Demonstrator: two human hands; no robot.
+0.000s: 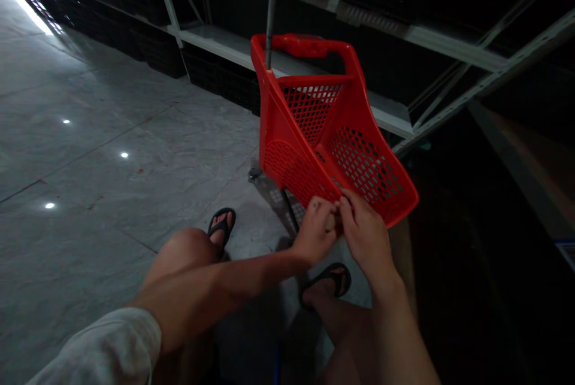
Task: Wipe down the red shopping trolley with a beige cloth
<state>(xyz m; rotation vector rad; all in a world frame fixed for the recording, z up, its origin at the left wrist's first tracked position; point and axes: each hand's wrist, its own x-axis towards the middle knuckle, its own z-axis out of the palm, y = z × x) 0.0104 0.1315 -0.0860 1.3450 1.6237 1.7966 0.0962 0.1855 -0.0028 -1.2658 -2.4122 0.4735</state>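
We observe a red perforated plastic basket point(327, 133) tipped on its side on the tiled floor point(90, 151), just beside a row of metal shelving point(233, 44). Its long axis runs from the handle end, far from us and high in the view, down to the rim end nearest us at lower right. The open mouth faces us and slightly to the right; the red handle point(309, 45) sits at the far top. A grey metal pole point(271, 8) rises behind the handle end. A small wheel point(254, 174) shows at the basket's lower left, on the floor.

Our left hand point(317, 232) and right hand point(366, 232) meet at the near lower edge of the basket, fingers curled and touching each other and the rim. We cannot tell whether either hand grips the rim or pinches a small part between the fingertips.

Below the hands we see bare knees and two feet in dark sandals point(222, 223).
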